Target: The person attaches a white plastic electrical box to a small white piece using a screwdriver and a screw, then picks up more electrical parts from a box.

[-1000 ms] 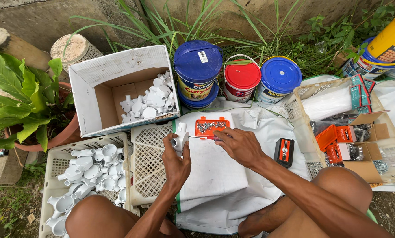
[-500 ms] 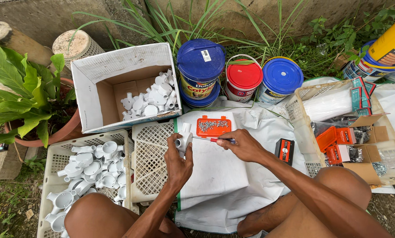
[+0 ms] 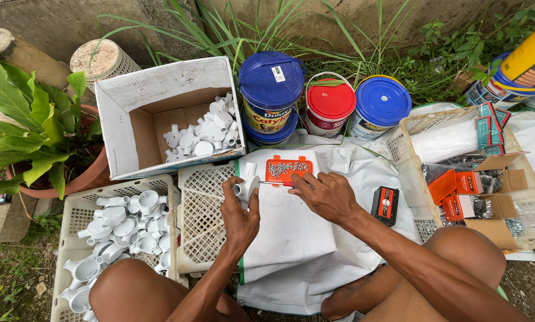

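My left hand [image 3: 239,213] grips a white plastic pipe fitting [image 3: 245,185] above the edge of an empty cream crate [image 3: 203,222]. My right hand [image 3: 326,195] holds a thin screwdriver [image 3: 274,184] whose tip points left at the fitting. Just beyond the hands lies an open orange tray of small screws [image 3: 288,169] on a white sheet [image 3: 291,238]. My knees show at the bottom of the view.
A cardboard box [image 3: 137,95] holds white fittings at the back left. A cream crate [image 3: 76,214] with several more fittings stands at lower left. Three paint tubs [image 3: 271,89] line the back. A basket [image 3: 406,173] and orange screw boxes [image 3: 452,188] sit right; a small black box [image 3: 385,205] lies near.
The view has shifted slightly. My right hand has brought the screwdriver against the fitting held in my left hand; both hands stay near the orange screw tray.
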